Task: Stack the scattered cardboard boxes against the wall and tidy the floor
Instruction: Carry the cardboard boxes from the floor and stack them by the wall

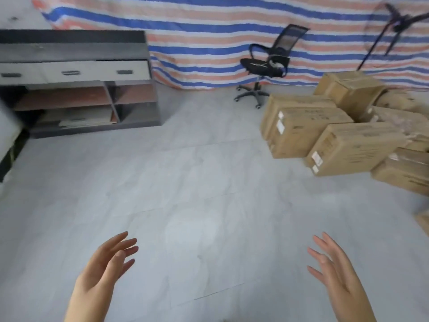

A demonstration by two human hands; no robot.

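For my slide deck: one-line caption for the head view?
Open left hand and right hand above floor; cardboard boxes scattered at right.

A dark cabinet with three pale drawers (76,73) stands far left, a black mesh office chair (267,63) before the striped blue-and-orange tarpaulin (209,31).

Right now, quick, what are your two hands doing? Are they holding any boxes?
Left hand: open, fingers spread, holding nothing.
Right hand: open, fingers spread, holding nothing.
The cardboard boxes lie untouched on the floor.
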